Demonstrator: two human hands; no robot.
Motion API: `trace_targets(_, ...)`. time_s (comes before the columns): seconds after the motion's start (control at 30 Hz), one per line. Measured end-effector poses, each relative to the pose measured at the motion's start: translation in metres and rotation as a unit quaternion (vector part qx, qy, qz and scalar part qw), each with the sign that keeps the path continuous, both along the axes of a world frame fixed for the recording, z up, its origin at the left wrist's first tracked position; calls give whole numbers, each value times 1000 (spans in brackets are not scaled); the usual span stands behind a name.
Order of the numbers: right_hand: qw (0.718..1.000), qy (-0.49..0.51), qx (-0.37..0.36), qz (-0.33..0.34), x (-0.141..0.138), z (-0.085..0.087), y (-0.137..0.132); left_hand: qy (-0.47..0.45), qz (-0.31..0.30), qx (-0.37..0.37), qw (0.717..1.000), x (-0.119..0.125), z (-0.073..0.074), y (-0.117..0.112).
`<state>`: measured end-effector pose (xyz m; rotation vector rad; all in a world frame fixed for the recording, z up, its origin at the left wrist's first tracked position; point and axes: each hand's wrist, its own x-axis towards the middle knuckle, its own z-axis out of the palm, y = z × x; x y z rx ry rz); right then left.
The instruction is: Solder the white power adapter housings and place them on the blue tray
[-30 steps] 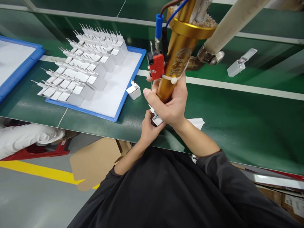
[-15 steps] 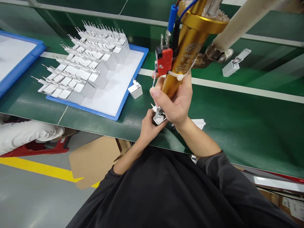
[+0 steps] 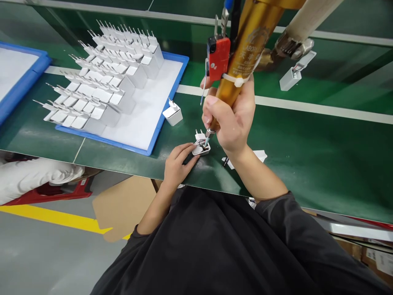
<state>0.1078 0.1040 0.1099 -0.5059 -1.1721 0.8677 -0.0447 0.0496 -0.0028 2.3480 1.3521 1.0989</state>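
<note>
My right hand (image 3: 231,119) is wrapped round the gold barrel of a hanging tool (image 3: 245,49) with a red switch on its side, and the tool's tip touches a small white charger plug (image 3: 201,147) lying on the green belt (image 3: 307,147). My left hand (image 3: 177,164) rests on the belt's near edge, its fingers pinched on the left side of that plug. Another loose white plug (image 3: 172,114) stands just left of the tool.
A blue-edged white tray (image 3: 153,110) at the left carries several rows of white plugs (image 3: 104,78). A second blue tray (image 3: 18,78) shows at the far left. A white part (image 3: 291,73) lies at the back right. White scraps (image 3: 259,155) lie beside my right wrist.
My right hand has lifted the tool up and to the right, which uncovers the plug. My left hand has slid left and lowered the plug onto the belt.
</note>
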Motion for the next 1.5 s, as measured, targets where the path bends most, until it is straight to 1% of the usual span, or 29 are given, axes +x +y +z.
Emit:
trace_targets(0.13,999,23,17,17,0,-2,1,6,2,17,1000,0,-1,-1)
trace_targets(0.23,1000,15,16,12,-1,-3,2,23,-7,-6,1000,0,2,2)
trace_targets(0.37,999,-22,23,-8,-2,-3,2,40,-38,-52,997,0,7,9)
trace_targets(0.43,999,-36,20,-15,-2,-3,1,30,-47,-61,997,-1,11,10)
trace_targets(0.57,999,-38,15,-14,-1,-3,1,-1,-36,-71,997,-2,18,5)
trace_targets(0.67,998,-53,18,-25,-2,-5,3,-15,-39,-109,993,1,20,1)
trace_targets(0.7,998,-58,18,-30,-2,-5,3,-34,-37,-129,990,2,20,2)
trace_targets(0.77,997,-61,12,-36,-2,-5,3,-105,-22,-173,979,6,18,5)
trace_targets(0.83,998,-52,3,-30,-1,-3,2,-181,-5,-213,960,11,13,13)
trace_targets(0.87,999,-45,-2,-25,0,-2,2,-204,-4,-233,951,13,11,19)
trace_targets(0.9,999,-43,-8,-16,1,-1,1,-213,-13,-255,943,15,8,25)
trace_targets(1.0,999,-31,-15,-2,4,1,1,-199,-66,-329,921,24,4,42)
trace_targets(1.07,1000,-24,-18,-2,5,0,1,-201,-81,-347,912,30,3,49)
trace_targets(1.13,1000,-22,-18,-6,5,0,2,-204,-78,-326,920,35,3,50)
trace_targets(1.2,999,-41,-20,-17,5,0,2,-179,-62,-282,941,37,4,48)
trace_targets(1.27,998,-60,-26,-20,4,0,2,-121,-52,-224,966,36,7,44)
trace_targets(1.33,997,-64,-31,-16,4,1,3,-43,-71,-157,984,32,13,41)
trace_targets(1.37,998,-60,-31,-14,4,0,3,-2,-92,-128,987,29,16,39)
trace_targets(1.43,998,-54,-28,-18,4,-1,4,74,-127,-93,985,23,24,36)
trace_targets(1.5,998,-54,-26,-19,4,-3,6,123,-128,-75,981,18,29,33)
